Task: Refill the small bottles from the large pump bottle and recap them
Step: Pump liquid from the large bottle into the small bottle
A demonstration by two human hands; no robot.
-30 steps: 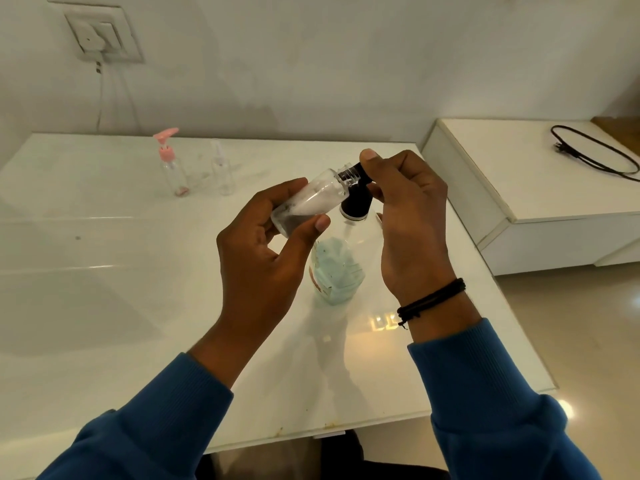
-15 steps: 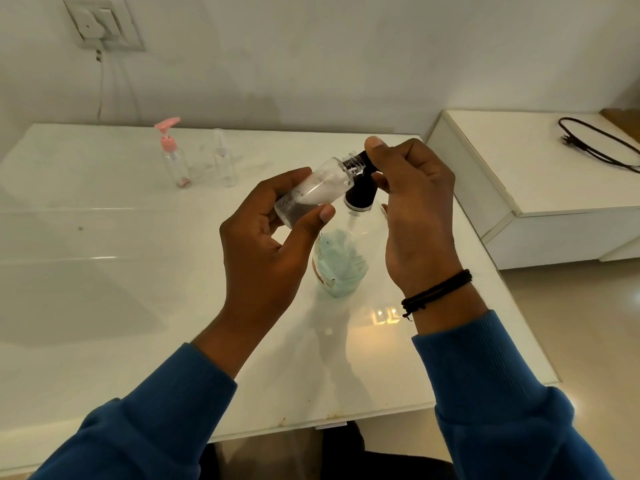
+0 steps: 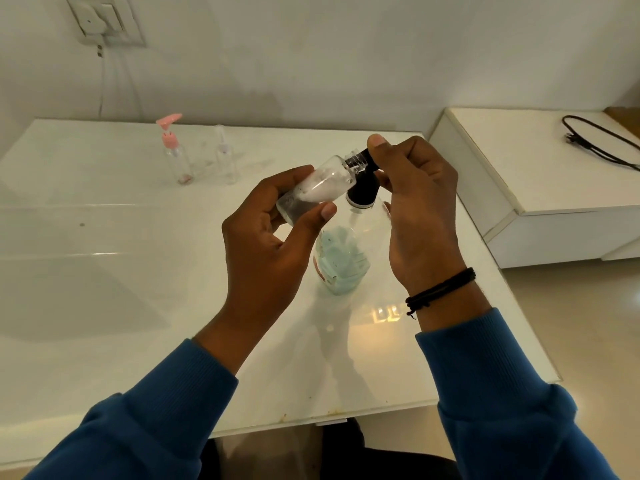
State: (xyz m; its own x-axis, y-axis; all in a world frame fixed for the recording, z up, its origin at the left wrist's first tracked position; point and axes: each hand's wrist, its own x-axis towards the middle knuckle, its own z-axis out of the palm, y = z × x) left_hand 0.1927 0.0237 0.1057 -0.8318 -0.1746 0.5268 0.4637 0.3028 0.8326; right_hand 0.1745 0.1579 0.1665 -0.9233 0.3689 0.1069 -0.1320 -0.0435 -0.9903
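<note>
— Bottle (image 3: 317,190), the small clear one, is lying tilted in the left hand (image 3: 266,244), held above the worktop (image 3: 104,271) with its threaded neck pointing at the black nozzle.

— How is that hand holding it?

— Fingers and thumb are curling round the lower body, leaving the neck free. It is looking light and thin-walled to me, so a soft squeeze should do; press harder and I'd guess it is going to dent or push liquid back out.

— And the right hand (image 3: 415,209)?

— It is reaching over the pump bottle (image 3: 343,258), thumb and fingers closing on the black pump head (image 3: 362,192). Whether it is pressing down, I cannot tell.

— Slippery?

— Probably, with smooth plastic and some white liquid already sitting inside. Holding round the middle is looking safest. The pump bottle is standing on the worktop, heavier and steadier, I'd judge.

— Others waiting?

— Two small bottles are standing at the back, one pink-topped (image 3: 173,150), one clear (image 3: 225,157), close together.
</note>
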